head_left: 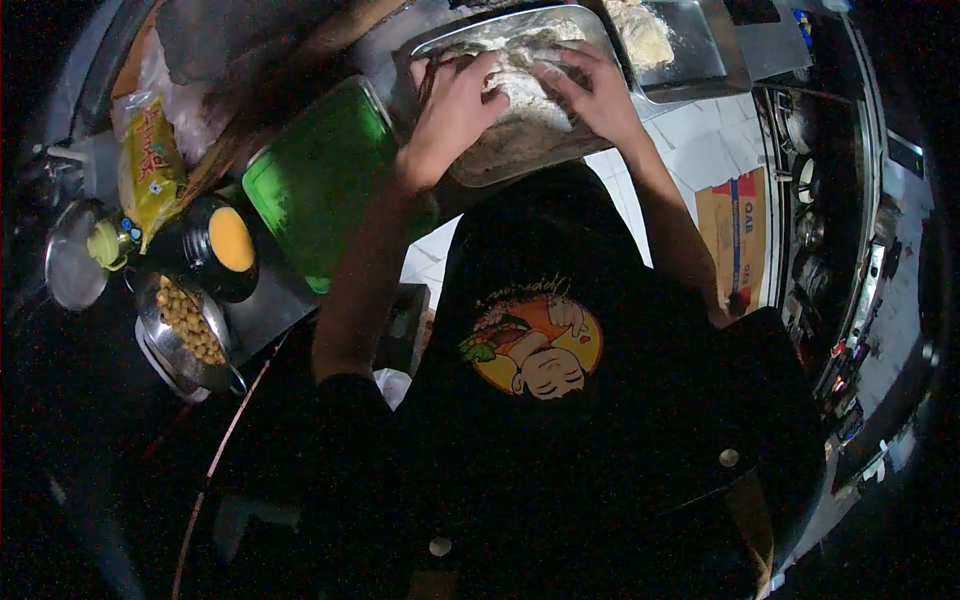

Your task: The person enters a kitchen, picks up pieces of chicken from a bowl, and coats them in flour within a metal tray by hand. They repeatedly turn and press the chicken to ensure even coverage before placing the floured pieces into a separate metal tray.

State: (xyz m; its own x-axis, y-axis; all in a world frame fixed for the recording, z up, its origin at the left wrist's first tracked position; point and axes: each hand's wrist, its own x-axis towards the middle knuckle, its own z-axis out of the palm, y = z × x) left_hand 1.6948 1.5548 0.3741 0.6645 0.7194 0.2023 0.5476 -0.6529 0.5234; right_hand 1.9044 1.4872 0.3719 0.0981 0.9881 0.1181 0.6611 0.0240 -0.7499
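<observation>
A metal tray holds white flour with floured pieces that I cannot make out singly. My left hand is in the tray's left part, thumb and fingers apart, fingertips down at the flour. On the right side of the tray, my right hand has its fingers apart and bent over the flour. Neither hand shows a thing clearly held. Beside the tray at the upper right, a second metal tray holds a pale floury heap.
To the left are a green-lined tray, a yellow bag, a dark pot with orange contents, a bowl of small brown pieces and a round lid. A cardboard box is at right, near shelves.
</observation>
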